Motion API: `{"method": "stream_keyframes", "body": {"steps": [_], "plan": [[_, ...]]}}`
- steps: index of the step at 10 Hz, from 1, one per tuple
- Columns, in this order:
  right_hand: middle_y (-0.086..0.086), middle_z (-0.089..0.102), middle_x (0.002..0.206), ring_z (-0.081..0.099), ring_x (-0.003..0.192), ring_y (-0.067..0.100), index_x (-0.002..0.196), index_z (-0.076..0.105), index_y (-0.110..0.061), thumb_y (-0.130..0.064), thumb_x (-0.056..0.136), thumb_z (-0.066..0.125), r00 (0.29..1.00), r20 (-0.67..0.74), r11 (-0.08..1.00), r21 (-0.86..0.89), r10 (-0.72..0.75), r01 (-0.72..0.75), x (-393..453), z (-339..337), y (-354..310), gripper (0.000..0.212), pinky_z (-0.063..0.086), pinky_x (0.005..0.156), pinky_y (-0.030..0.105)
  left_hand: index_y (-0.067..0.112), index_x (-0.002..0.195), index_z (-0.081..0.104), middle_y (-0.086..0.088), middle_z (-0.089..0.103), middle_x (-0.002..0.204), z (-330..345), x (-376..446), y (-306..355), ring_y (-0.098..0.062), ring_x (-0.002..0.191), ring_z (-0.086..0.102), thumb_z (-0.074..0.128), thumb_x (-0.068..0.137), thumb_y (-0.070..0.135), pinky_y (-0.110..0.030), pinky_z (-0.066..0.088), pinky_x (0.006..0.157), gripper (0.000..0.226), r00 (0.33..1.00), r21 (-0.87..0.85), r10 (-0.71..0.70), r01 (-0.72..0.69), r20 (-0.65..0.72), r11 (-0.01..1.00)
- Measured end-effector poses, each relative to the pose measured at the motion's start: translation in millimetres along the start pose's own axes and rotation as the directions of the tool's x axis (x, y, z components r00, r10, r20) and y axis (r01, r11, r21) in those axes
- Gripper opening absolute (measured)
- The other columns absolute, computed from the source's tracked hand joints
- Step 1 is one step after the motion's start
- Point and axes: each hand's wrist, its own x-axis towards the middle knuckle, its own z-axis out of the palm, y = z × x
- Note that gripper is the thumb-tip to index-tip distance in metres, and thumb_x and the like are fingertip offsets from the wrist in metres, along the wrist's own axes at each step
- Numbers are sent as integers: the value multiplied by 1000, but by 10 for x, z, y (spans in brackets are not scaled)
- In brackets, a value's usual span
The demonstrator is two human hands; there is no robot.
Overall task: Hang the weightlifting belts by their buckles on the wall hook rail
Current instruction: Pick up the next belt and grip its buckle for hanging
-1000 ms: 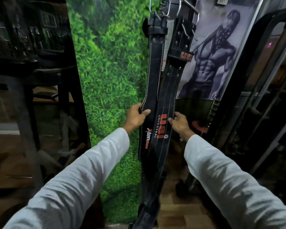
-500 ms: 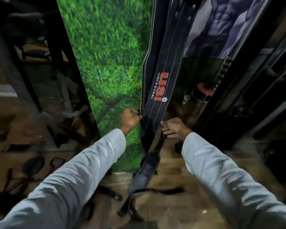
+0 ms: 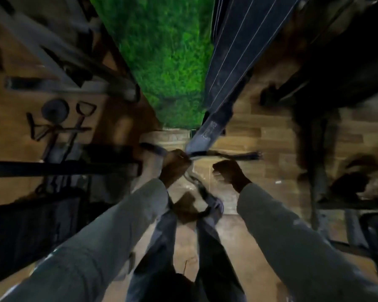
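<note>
The hanging belt [image 3: 229,68] drops beside the green grass panel [image 3: 168,62], its tail end low near the wooden floor [image 3: 260,136]. The left hand [image 3: 176,165] pinches that end; the right hand [image 3: 229,174] is curled just beside it, holding nothing.

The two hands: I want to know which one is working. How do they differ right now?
The left hand grips a strap of the belt on the floor; the right hand holds nothing, fingers curled. The left sits at the tip of the hanging belt; the right hangs apart from it. Both wear grey sleeves.
</note>
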Motion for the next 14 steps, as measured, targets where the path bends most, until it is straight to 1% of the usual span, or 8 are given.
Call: {"method": "stream_keyframes", "body": {"steps": [2,3,5,7,9,11,13,14], "plan": [[18,69,89,64,71,25,79,71,-16,-18,87,70,992,31,993,-24,120,-119,907,523,1054,8,52,61,30,16,77,71,-15,76,77,535,499,-1414,-32,75,75,70,70,31,-48,62,69,17,994,11,-98,99,-46,995],[16,73,99,69,89,28,91,69,-20,-15,94,67,1000,-25,993,-114,-5,2,1462,907,1255,6,60,83,43,16,81,73,-4,74,80,587,626,-1642,-10,69,68,76,77,19,-21,55,66,5,983,6,-147,149,-110,989],[11,78,106,73,100,29,105,77,-11,-8,91,68,927,-81,894,-308,-367,327,2777,1845,1544,17,52,85,24,14,91,73,4,69,82,667,1503,-2737,-11,73,65,71,88,11,-6,41,61,4,944,37,-155,174,-293,984],[21,77,97,74,85,41,98,79,-8,-39,89,43,819,-54,697,-558,-571,450,4049,2593,1799,48,59,74,40,27,86,64,0,71,84,645,2312,-3671,-21,79,70,75,86,12,-34,59,74,18,938,68,-136,166,-318,984],[14,69,97,65,88,36,96,69,-12,-17,75,65,817,-220,739,-591,-532,322,4252,2409,2281,22,52,74,38,9,95,73,-2,73,87,1052,2576,-4073,-15,75,66,75,87,9,-6,43,59,8,955,121,-126,163,-268,979],[15,55,115,55,108,42,114,52,-11,-29,75,76,853,-446,725,-677,-271,-123,3986,1904,3166,49,46,89,49,29,80,65,-2,74,85,1625,2498,-4256,-24,81,71,73,80,24,-45,60,74,10,979,116,-133,151,-154,982],[19,61,139,51,133,45,123,67,-36,-64,64,62,988,-139,761,-633,70,-143,3846,1410,4018,66,40,111,62,13,89,71,-10,74,86,1832,2246,-4059,-28,83,69,72,83,27,-41,57,77,15,966,136,-258,254,13,958],[23,69,117,63,115,48,102,66,-48,-77,67,62,996,-23,828,-554,83,-82,3805,1424,4199,46,52,95,58,3,97,70,-21,74,98,1807,1947,-3910,-33,95,70,73,86,25,-40,55,80,25,922,147,-378,364,84,920]]}}
